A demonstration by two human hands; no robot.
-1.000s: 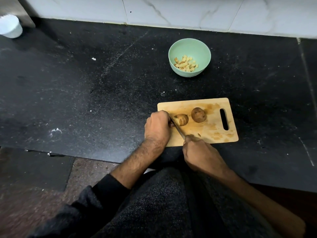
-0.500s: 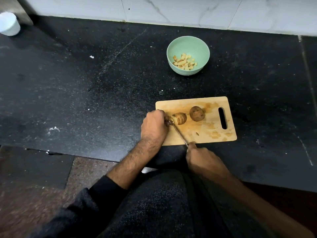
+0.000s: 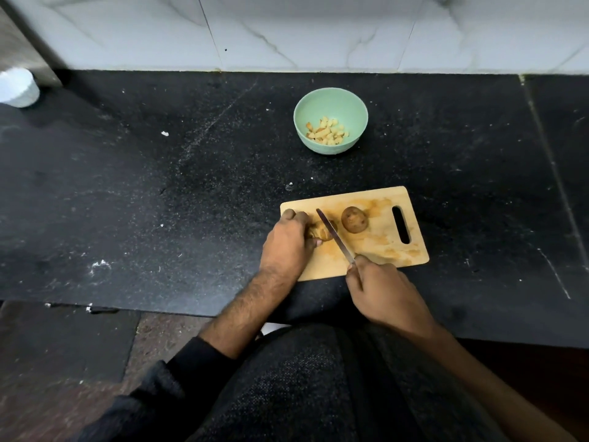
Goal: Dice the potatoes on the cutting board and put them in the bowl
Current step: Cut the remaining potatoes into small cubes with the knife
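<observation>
Two potatoes on cutting board (image 3: 379, 247); left hand (image 3: 288, 242) grips the part-cut potato (image 3: 322, 232). Right hand (image 3: 379, 290), grasping knife (image 3: 334, 236), has shifted the blade rightward for the next slice. Whole potato (image 3: 354, 219) untouched; dicing midway.

The pale rectangular wooden cutting board (image 3: 376, 250) looks matt and stained. The black speckled stone bench (image 3: 159, 202) is dull and scuffed. The mint-green round bowl (image 3: 357, 106) seems smooth plastic; the slim metal knife blade (image 3: 334, 234) glints.

Knife (image 3: 335, 235) now lifted across the potato (image 3: 322, 232); right hand (image 3: 379, 290) drawn back
</observation>
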